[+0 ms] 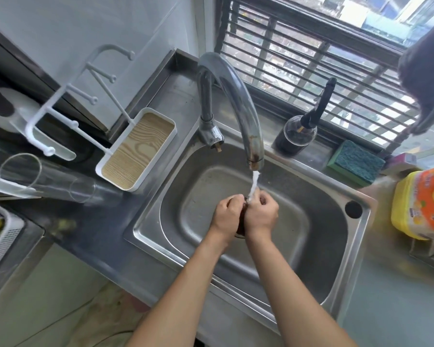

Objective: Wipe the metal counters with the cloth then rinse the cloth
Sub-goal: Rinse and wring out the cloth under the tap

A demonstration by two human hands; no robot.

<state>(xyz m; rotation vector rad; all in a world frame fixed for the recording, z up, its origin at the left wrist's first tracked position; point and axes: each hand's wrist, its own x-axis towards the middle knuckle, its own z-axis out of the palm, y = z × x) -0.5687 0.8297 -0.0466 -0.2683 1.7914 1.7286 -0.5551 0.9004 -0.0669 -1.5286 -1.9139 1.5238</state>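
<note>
Dark cloth [241,222] bunched between left hand [226,215] and right hand [261,215], both grips closed on it, under running tap [238,106]

Daylight comes in through a window [311,53] behind the sink, its dark frame crossed by horizontal bars, with blurred buildings outside. A pale, smooth wall [60,28] stands to the left, and a white hook rack [68,101] juts from it. Along the windowsill sit a dark glass bottle [298,131] with a black spout and a green sponge [353,164]. A white tray with a wood-grain base [135,149] rests on the grey desk [90,236], beside a clear glass [48,179] lying on its side. At the right edge stands a yellow and orange container [421,204].
</note>
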